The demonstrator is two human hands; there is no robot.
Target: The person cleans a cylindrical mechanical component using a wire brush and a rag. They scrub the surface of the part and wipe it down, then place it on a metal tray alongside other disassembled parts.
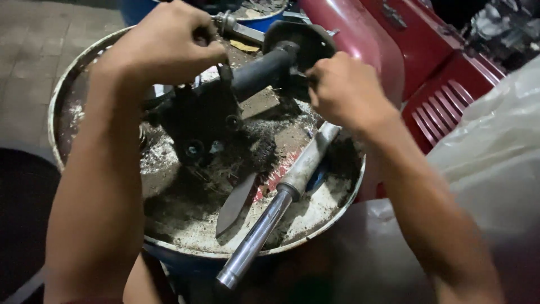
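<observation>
1. Nearest the camera: a shock absorber rod (279, 207) lies across the near edge of the drum top (315, 225), its chromed end overhanging the rim toward the viewer, its thicker grey tube running up and right under the right forearm.
2. Just left of the rod, a flat pointed metal blade (234, 202) lies on the drum top, tip toward the near edge. It touches neither hand.
3. The drum top is coated with grease, grit and pale residue, with a red patch between blade and rod.
4. Middle of the drum top: a dark greasy assembly (225, 98), a black bracket with bolt holes at left joined to a dark cylinder angled up and right, ending in a round black mount plate (298, 39) near the far edge.
5. Left hand (166, 42): closed in a fist over the top of the bracket end. What sits inside the fist is hidden; I cannot tell whether it grips a tool or the part.
6. Right hand (340, 90): fingers curled narrow around the plate end of the cylinder, holding it from below.
7. Judgement: with this much grease, a firm two-point hold matters. The left hand should pin the bracket against the drum top while the right controls the plate end; the loose rod is best kept clear of the elbows.
8. Farther: red bodywork panel (427, 62) with louvres at right, pale plastic sheet (495, 146) beside it, paved floor at left.
</observation>
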